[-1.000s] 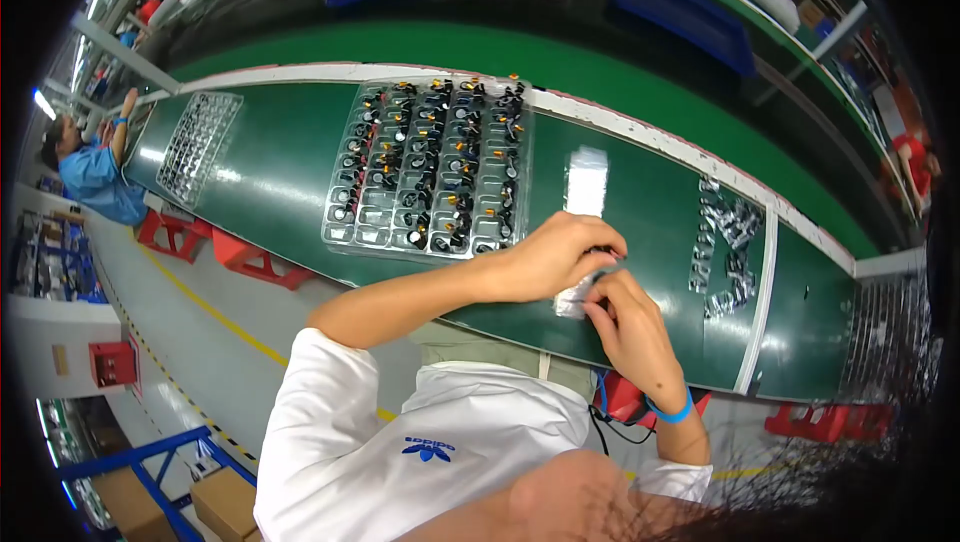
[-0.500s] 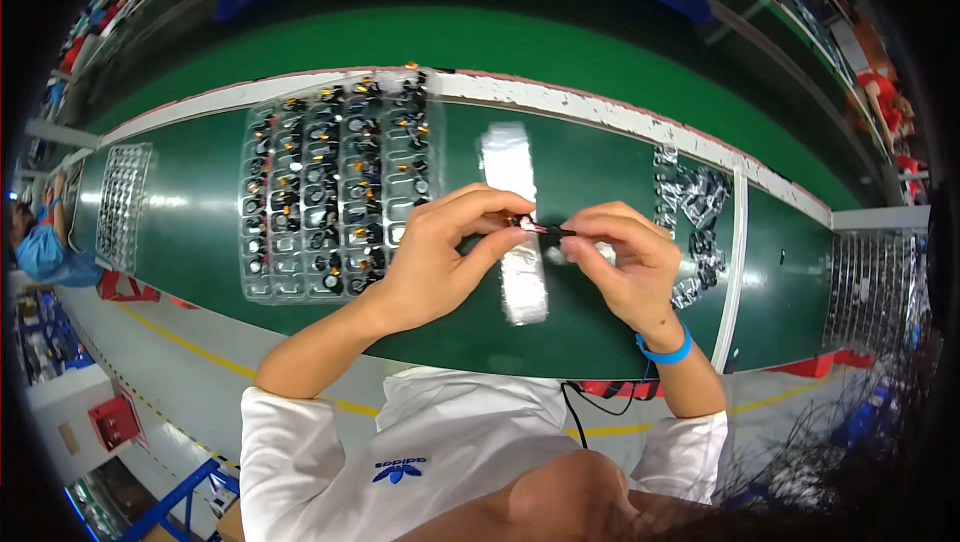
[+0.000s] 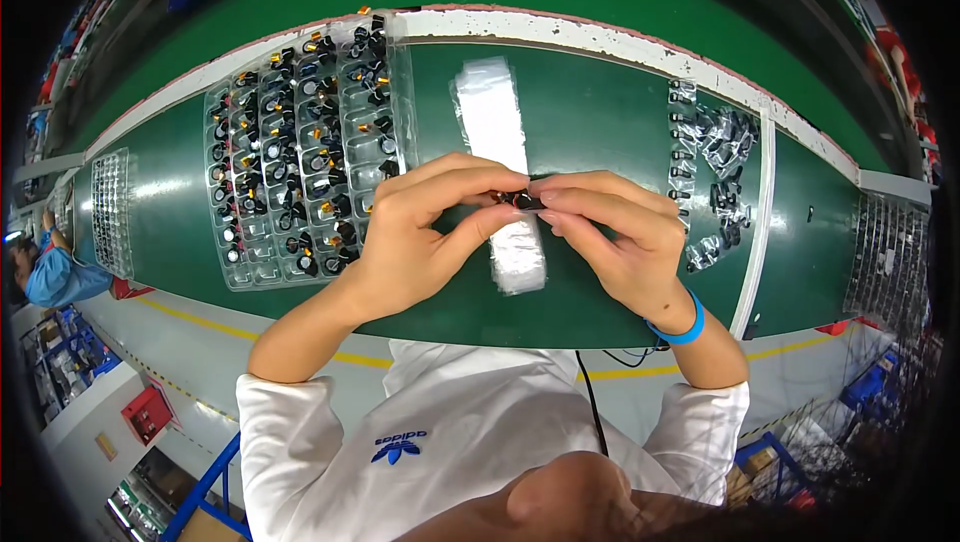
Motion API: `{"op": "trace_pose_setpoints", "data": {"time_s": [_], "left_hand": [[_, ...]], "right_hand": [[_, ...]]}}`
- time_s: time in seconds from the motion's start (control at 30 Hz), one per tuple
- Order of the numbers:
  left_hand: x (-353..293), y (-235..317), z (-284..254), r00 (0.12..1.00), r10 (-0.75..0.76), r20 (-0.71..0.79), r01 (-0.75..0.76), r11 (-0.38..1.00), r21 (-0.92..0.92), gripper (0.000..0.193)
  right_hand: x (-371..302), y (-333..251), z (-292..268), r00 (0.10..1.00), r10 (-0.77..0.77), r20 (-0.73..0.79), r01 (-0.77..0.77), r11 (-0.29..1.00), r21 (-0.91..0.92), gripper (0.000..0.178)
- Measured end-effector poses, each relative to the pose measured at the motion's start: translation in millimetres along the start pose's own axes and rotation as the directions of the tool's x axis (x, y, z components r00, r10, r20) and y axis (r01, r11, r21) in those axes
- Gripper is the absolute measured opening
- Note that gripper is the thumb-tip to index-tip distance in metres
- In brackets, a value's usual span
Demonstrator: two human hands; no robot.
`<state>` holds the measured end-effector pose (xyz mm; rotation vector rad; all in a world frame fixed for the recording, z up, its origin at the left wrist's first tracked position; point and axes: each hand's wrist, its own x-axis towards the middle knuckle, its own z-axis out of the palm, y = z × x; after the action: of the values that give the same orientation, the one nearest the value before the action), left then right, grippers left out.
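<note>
Between my two hands is a small black electronic part (image 3: 519,199) with thin red and dark wires, mostly covered by the fingertips. My left hand (image 3: 425,217) pinches its left end between thumb and forefinger. On its right end, the thumb and fingers of my right hand (image 3: 615,232) are closed, with a blue band round that wrist. Beneath the hands lies a flat stack of clear plastic bags (image 3: 492,117) on the green table. A clear compartment tray (image 3: 262,272) stands left of my left hand, holding several small black parts with orange tabs and silvery round pieces.
Small bagged black parts (image 3: 725,137) lie to the right, beside a white strip (image 3: 757,232) across the table. More clear trays (image 3: 112,212) sit at the far left and far right (image 3: 885,262). A raised white ledge (image 3: 560,34) runs along the back. A person in blue (image 3: 62,272) works at far left.
My hands have come closer together over the black part, and the right fingers now meet the left fingertips. The whole view has shifted, so the table sits higher in the picture.
</note>
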<state>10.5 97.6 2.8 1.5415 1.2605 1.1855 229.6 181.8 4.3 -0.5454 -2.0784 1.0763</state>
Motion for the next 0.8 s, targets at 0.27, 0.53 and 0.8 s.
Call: {"op": "trace_pose_setpoints", "data": {"time_s": [0.27, 0.53, 0.8], "left_hand": [[-3.0, -1.1, 3.1, 0.999, -0.05, -0.006, 0.046, 0.954, -0.296, 0.028], [-2.2, -3.3, 1.4, 0.998, -0.064, 0.013, 0.063, 0.913, -0.402, 0.029], [-2.6, -5.4, 2.7, 0.992, -0.123, 0.038, 0.125, 0.844, -0.521, 0.029]], "right_hand": [[-8.5, -0.2, 5.6, 0.997, 0.054, -0.061, -0.043, 0.985, 0.168, 0.02], [-12.8, -4.8, 8.6, 0.977, 0.202, -0.067, -0.167, 0.923, 0.346, 0.016], [-11.1, 0.0, 7.8, 0.992, 0.122, -0.028, -0.107, 0.944, 0.311, 0.016]]}}
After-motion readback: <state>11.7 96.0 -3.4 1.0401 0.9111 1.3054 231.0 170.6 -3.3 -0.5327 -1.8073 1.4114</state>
